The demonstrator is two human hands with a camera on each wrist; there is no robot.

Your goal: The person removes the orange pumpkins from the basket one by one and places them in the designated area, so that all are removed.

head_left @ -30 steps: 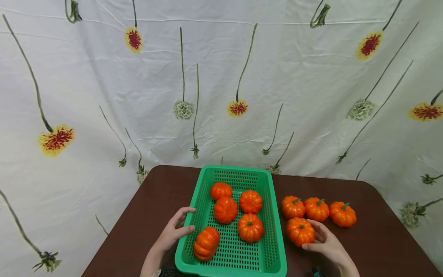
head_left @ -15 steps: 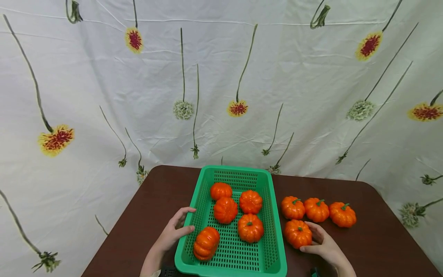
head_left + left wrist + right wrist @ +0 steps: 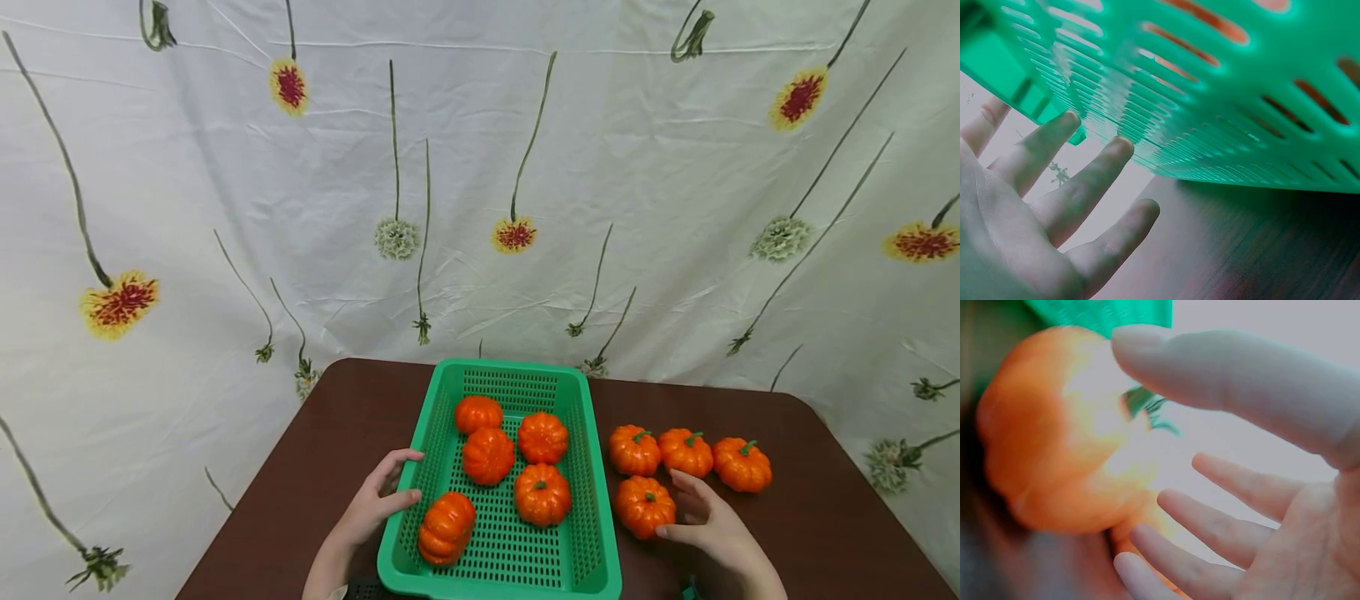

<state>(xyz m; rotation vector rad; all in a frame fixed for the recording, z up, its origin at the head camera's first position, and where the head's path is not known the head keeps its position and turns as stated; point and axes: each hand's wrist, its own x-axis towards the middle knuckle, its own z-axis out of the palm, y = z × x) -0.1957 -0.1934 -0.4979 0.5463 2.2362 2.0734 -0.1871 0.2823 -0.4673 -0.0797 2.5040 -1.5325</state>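
Observation:
My left hand (image 3: 373,500) is at the left side of a green plastic basket (image 3: 609,560), fingers extended. In the left wrist view its fingertips (image 3: 1124,145) reach up close to the slotted wall. To the right of the basket a small orange pumpkin (image 3: 643,507) with a green stem sits upright on the table. My right hand (image 3: 708,525) is spread loosely at that pumpkin's right side and holds nothing. The right wrist view has the thumb (image 3: 1222,372) over the top of the pumpkin (image 3: 1054,437), the other fingers apart below it.
Several pumpkins (image 3: 543,495) lie inside the basket, one tipped on its side near the front left. Behind the right hand, three more pumpkins (image 3: 686,453) form a row on the dark brown table (image 3: 832,500). A flower-printed white cloth (image 3: 480,167) hangs at the back.
The pumpkin at my right hand has shifted slightly left and toward me, level with the row's left end. My right hand has then let go and drawn off rightward. The left hand stays put.

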